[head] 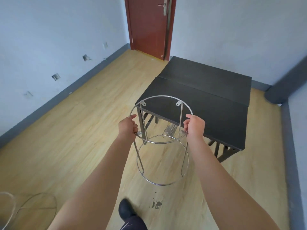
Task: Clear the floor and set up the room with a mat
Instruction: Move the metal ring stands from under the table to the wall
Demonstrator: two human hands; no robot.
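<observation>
I hold a round metal stool frame (162, 141) with no seat, made of two steel rings joined by thin legs, upright above the wooden floor (79, 123). My left hand (127, 126) grips the top ring on its left side. My right hand (194, 125) grips the same ring on its right side. The frame hangs just in front of the near corner of a black table (207, 105). No mat is in view.
A second black table (209, 72) stands behind the first, against the right wall. A red-brown door (149, 25) is shut at the far end. More metal ring frames (33, 206) lie at the bottom left. My dark shoe (126, 209) is below.
</observation>
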